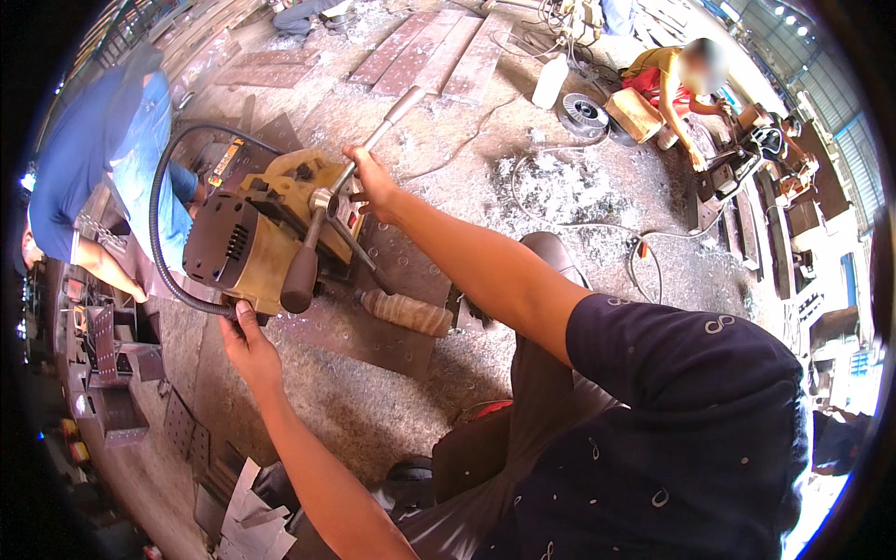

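Drill machine (257, 247) with unreadable label (353, 221), right hand (375, 187) gripping lever (394, 119), left hand (252, 353) grip unclear

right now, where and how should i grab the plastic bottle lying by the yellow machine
Probably around the middle of the plastic bottle, from above and your near side. It lies on its side with its long body exposed, while its narrower left end sits close to a lever of the yellow machine.

Metal workshop, power tool (268, 254), metal plates (481, 58), shavings-strewn floor (571, 189)
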{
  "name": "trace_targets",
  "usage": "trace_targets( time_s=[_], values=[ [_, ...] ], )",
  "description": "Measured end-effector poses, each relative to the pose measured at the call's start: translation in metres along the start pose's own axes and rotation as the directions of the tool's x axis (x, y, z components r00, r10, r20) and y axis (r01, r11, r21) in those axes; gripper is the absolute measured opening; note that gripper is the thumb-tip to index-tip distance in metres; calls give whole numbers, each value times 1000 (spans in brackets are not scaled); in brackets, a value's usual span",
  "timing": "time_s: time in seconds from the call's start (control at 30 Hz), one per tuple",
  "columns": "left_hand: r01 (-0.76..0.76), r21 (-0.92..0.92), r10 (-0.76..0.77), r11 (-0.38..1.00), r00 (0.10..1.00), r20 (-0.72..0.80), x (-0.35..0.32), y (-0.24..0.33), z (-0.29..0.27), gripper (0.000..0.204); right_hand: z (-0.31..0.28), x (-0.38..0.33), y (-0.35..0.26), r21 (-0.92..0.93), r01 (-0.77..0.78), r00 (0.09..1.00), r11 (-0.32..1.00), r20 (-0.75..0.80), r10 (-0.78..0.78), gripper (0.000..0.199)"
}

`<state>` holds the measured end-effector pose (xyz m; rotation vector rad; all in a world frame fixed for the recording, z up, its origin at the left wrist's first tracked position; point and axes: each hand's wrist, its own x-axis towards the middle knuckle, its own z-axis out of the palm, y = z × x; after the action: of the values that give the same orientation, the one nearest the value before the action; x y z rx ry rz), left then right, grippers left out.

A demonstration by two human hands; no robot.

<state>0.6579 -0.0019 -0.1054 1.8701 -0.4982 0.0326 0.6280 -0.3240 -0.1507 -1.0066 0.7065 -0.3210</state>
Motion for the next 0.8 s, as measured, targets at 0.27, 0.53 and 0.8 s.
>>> trace_targets(
  time_s=[0.27,0.53,0.8],
  values=[
    [-4,8,4,1000,1000,-6,1,2,2,42,-2,0,-2,2,-3,1000,1000,0,3,109],
    [-29,9,29,1000,1000,3,0,1,3,40,-4,0,-1,-10,23,1000,1000,18,-23,109],
    [-46,2,46,999,999,11,1,-3,4,41,-7,4,3,14,41,999,999,17,-41,114]
  ],
)
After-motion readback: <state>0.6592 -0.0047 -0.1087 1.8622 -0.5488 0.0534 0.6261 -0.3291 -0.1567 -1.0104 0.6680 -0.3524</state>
